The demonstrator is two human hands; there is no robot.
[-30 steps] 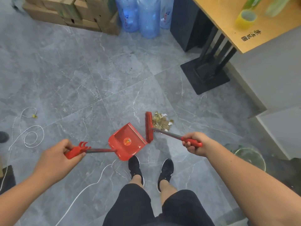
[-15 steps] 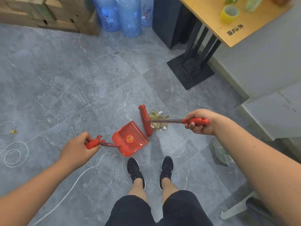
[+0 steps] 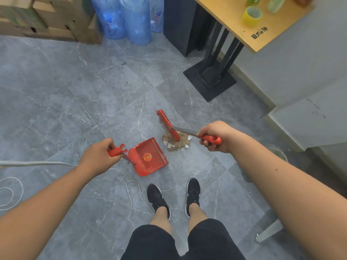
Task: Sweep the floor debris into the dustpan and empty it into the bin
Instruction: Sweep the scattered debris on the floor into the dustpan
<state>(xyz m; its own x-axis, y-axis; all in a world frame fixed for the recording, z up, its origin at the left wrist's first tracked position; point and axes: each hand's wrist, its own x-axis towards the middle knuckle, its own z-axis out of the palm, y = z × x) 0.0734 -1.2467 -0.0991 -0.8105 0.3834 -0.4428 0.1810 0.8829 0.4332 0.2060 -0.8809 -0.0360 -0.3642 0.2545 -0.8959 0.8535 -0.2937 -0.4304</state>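
Note:
A red dustpan (image 3: 149,157) rests on the grey tiled floor, its open edge facing right toward a small pile of brown and white debris (image 3: 177,143). My left hand (image 3: 99,156) is shut on the dustpan's red handle. A red brush (image 3: 168,125) stands with its bristles on the far side of the debris pile. My right hand (image 3: 214,136) grips the red end of the brush's metal handle. The debris lies on the floor just right of the dustpan's lip. The dustpan's tray holds nothing that I can see.
My two black shoes (image 3: 158,198) stand just behind the dustpan. White string (image 3: 11,192) loops on the floor at left. A black table base (image 3: 209,81) and wooden tabletop (image 3: 236,17) are at far right. Water bottles (image 3: 131,17) and cardboard boxes (image 3: 47,17) line the back.
The brush has swung over to the far side of the debris and tilted. The dustpan has shifted slightly and turned toward the pile. The view has tilted.

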